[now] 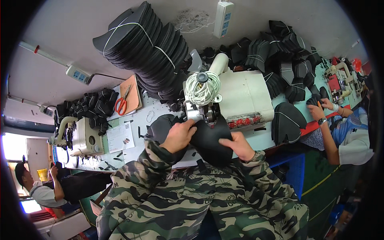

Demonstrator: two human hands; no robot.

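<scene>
Lettered jacket [208, 200]; left hand [179, 136], right hand [239, 146]: fingers clamped on black panel [211, 141]; printed sheet [120, 138] leftward

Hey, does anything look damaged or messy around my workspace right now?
Yes. Behind the white machine, one wall patch is dark and blotchy, unlike the paler wall around it. The red patch along the machine's front edge looks ragged and worn. Small dark scraps also lie scattered on the table, to your left.
</scene>
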